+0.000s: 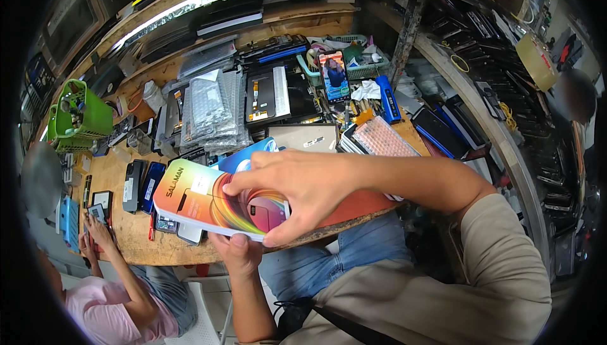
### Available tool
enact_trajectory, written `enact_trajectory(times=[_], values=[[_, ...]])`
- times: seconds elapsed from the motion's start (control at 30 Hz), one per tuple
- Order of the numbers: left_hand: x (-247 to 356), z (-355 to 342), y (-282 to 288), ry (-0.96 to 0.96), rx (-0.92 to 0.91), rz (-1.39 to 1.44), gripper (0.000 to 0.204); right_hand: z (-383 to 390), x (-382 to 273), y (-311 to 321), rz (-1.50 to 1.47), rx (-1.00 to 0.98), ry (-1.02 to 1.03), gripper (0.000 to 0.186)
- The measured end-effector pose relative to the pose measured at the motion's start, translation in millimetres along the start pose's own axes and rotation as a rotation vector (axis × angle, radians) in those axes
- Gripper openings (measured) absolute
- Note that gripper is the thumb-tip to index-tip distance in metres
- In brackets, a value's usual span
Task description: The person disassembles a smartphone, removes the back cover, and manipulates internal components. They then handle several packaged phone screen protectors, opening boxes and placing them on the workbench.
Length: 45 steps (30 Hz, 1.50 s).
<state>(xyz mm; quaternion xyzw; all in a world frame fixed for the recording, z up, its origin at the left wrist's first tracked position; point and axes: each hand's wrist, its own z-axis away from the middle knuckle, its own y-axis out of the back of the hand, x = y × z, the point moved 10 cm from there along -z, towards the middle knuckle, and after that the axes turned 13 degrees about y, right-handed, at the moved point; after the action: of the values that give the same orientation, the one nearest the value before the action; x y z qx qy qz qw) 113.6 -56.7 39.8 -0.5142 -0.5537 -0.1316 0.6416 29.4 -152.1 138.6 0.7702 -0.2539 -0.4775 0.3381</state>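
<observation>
Wooden bench (pixel 126 241), colourful box (pixel 205 201) held over its near edge. Right hand (pixel 300 184) clamps box from above; left hand (pixel 237 253) underneath, fingers hidden, can't tell if clamped. Probably best: keep box level, both ends supported. One bench, one green basket (pixel 95 119), one box, one lit phone (pixel 334 77).

Had package (pixel 216 203) above workbench (pixel 129 241) — bubble-wrap stack (pixel 214 108) behind it. Had basket (pixel 88 117) at left, propped phone (pixel 334 78) right of stack.
</observation>
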Motion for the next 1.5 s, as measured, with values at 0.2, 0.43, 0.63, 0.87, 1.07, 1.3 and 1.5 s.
enact_trajectory(times=[0.2,0.43,0.63,0.87,1.07,1.3,1.5], values=[[-33.1,-10.6,-10.4,0.115,-0.091,0.331,0.110,19.2,31.1,26.0,-0.460,-0.004,-0.219,0.078],[-35.4,-8.8,-20.1,0.155,-0.161,0.453,0.097,32.6,32.0,39.9,-0.552,0.015,-0.350,0.077],[-27.1,-9.9,-36.5,0.106,-0.221,0.341,0.085,20.1,-1.0,37.3,0.245,-0.050,-0.099,0.086],[-19.3,-14.9,-41.8,0.108,-0.156,0.308,0.062,22.8,-8.6,-6.2,0.631,0.098,0.016,0.087],[-17.0,-10.6,-47.0,0.157,-0.070,0.375,0.070,36.2,11.7,15.0,0.433,0.056,-0.091,0.086],[77.1,-3.7,21.5,-0.270,0.270,-0.644,0.062,80.1,127.5,105.7,0.645,0.092,-0.807,0.083],[65.2,3.1,52.5,-0.188,0.389,-1.239,0.047,36.5,181.2,70.7,0.754,0.092,-0.743,0.090]])
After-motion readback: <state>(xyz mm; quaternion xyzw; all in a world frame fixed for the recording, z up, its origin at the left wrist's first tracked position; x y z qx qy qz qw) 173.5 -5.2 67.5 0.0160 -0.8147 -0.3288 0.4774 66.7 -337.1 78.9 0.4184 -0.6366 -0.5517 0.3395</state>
